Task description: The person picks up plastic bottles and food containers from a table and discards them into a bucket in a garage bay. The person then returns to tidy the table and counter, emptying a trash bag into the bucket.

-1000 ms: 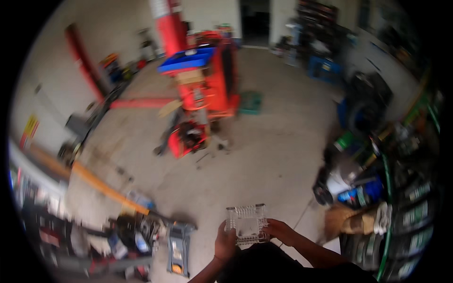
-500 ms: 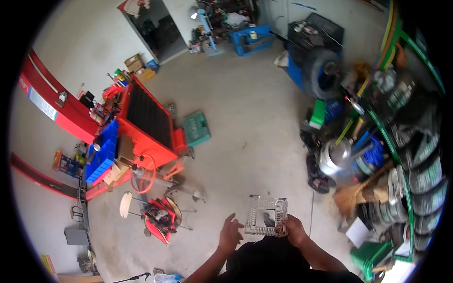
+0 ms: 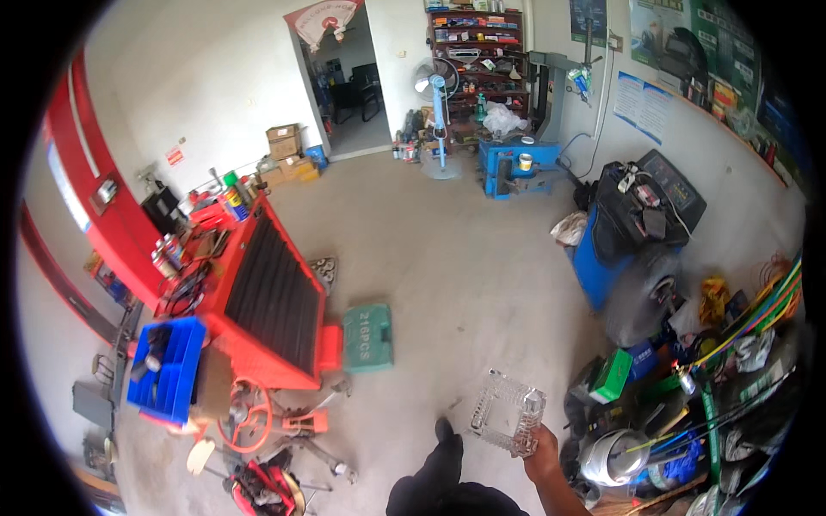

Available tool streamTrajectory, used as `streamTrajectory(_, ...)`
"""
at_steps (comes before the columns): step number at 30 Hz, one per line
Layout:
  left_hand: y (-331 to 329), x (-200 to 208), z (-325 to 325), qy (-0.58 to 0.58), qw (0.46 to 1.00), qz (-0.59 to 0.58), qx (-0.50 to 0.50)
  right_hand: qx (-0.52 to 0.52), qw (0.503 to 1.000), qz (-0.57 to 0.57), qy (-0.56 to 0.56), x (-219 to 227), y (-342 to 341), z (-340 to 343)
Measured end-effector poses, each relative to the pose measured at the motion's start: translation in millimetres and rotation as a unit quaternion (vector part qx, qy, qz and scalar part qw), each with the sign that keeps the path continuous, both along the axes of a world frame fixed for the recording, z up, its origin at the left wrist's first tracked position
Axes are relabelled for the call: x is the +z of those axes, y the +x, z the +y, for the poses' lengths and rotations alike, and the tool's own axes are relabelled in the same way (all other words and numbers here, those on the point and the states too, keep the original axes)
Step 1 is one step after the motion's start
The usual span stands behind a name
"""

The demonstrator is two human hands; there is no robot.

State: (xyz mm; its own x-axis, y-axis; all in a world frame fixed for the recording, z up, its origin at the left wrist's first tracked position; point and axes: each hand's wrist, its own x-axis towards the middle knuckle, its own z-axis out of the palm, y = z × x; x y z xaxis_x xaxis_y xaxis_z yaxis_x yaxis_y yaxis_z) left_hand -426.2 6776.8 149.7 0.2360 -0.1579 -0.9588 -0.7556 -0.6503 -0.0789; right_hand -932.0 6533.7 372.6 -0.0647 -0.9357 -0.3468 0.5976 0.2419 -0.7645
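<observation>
Dish (image 3: 508,416) likely heavy, slick, fragile. Right hand (image 3: 541,456) holds near corner; ribbed rim (image 3: 518,387) best. Left hand unseen, can't tell.

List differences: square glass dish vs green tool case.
The square glass dish is clear; the green tool case is opaque. The dish is in the right hand; the case is on the floor. The dish is open-topped, the case shut. Both are roughly four-sided.

one glass dish (image 3: 531,420), one fan (image 3: 440,116), one green case (image 3: 368,337)
</observation>
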Motion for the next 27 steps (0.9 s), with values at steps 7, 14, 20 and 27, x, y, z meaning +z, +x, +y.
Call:
streamTrajectory(7,36,-59,-352,-0.060,0.827,0.181,-0.528,-0.086,0.993,0.056,0.051,33,15,-224)
streamTrajectory(14,-39,122,-803,-0.395,0.897,0.190,0.053,-0.103,0.993,0.054,0.034,2,23,-478)
streamTrajectory(20,94,-15,-886,-0.400,0.905,0.051,-0.139,-0.006,0.998,0.021,0.066,-24,111,-752)
streamTrajectory(27,140,-39,-879,-0.063,0.912,0.100,-0.393,0.161,0.981,0.104,0.033,16,191,-1080)
